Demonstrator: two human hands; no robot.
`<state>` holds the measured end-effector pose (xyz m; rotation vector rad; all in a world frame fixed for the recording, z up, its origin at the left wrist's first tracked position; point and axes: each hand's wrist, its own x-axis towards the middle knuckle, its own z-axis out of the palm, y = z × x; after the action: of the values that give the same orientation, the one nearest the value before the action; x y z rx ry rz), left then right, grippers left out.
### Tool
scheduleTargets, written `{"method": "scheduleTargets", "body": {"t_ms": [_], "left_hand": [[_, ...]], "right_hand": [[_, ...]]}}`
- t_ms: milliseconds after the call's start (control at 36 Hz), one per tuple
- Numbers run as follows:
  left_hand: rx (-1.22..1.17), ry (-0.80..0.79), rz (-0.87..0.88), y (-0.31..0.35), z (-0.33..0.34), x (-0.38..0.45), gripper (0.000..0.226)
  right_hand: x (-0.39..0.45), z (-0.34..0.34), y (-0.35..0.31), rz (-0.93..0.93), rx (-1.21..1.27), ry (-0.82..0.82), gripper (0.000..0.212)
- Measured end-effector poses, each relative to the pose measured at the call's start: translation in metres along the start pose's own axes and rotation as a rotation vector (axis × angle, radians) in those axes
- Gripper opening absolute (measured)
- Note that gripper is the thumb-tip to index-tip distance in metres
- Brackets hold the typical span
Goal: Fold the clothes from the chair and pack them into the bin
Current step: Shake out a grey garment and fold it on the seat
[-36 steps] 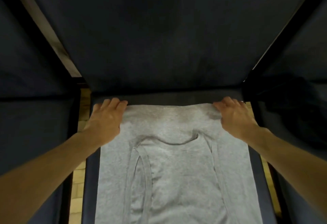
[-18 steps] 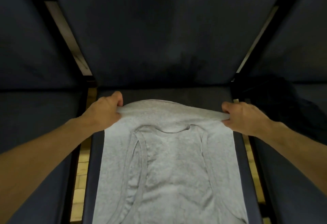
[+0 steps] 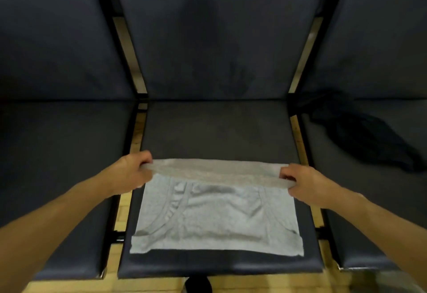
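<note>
Grey tank top (image 3: 215,221) lies spread on the middle chair seat (image 3: 217,130), its near hem close to the seat's front edge. Its far edge is lifted clear of the seat and doubled toward the near side. Left hand (image 3: 129,172) pinches the far-left corner and right hand (image 3: 305,184) pinches the far-right corner, each grip curled tightly round the cloth, which stretches taut between them. This looks like a crosswise fold in progress. Next move calls for carrying both corners evenly to the near hem and laying them flat. Dark garment (image 3: 369,140) waits crumpled on the right-hand seat. No bin is in view.
</note>
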<state>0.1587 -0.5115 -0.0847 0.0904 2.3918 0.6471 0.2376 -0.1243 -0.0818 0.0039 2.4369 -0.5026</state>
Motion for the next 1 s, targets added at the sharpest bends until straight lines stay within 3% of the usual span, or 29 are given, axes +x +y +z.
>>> {"method": "scheduleTargets", "body": {"t_ms": [83, 250, 361, 389, 472, 611, 694, 833, 917, 1000], "left_hand": [[0.073, 0.005, 0.054, -0.007, 0.009, -0.019, 0.019], [0.558, -0.056, 0.275, -0.027, 0.039, -0.048, 0.013], [0.671, -0.044, 0.362, -0.044, 0.049, -0.056, 0.036], [0.719, -0.041, 0.367, -0.044, 0.051, -0.058, 0.042], [0.778, -0.095, 0.314, -0.042, 0.064, -0.066, 0.021], [0.82, -0.151, 0.281, -0.048, 0.079, -0.075, 0.019], [0.866, -0.161, 0.253, -0.051, 0.086, -0.08, 0.024], [1.045, -0.325, 0.141, -0.047, 0.101, -0.084, 0.038], [1.106, -0.291, 0.134, -0.027, 0.106, -0.082, 0.036], [1.006, -0.2, 0.171, -0.006, 0.116, -0.075, 0.037]], "right_hand": [[-0.017, 0.016, 0.006, -0.034, -0.05, -0.026, 0.042], [-0.04, 0.043, 0.018, -0.091, -0.25, -0.079, 0.029], [-0.044, 0.056, 0.019, -0.107, -0.292, -0.11, 0.037], [-0.045, 0.061, 0.02, -0.117, -0.305, -0.117, 0.038], [-0.049, 0.072, 0.022, -0.121, -0.315, -0.14, 0.039], [-0.056, 0.086, 0.029, -0.105, -0.322, -0.174, 0.044], [-0.059, 0.093, 0.032, -0.094, -0.319, -0.194, 0.047], [-0.066, 0.109, 0.029, -0.008, -0.277, -0.329, 0.049], [-0.064, 0.109, 0.024, 0.04, -0.267, -0.341, 0.046], [-0.054, 0.103, 0.015, 0.071, -0.255, -0.301, 0.043]]}}
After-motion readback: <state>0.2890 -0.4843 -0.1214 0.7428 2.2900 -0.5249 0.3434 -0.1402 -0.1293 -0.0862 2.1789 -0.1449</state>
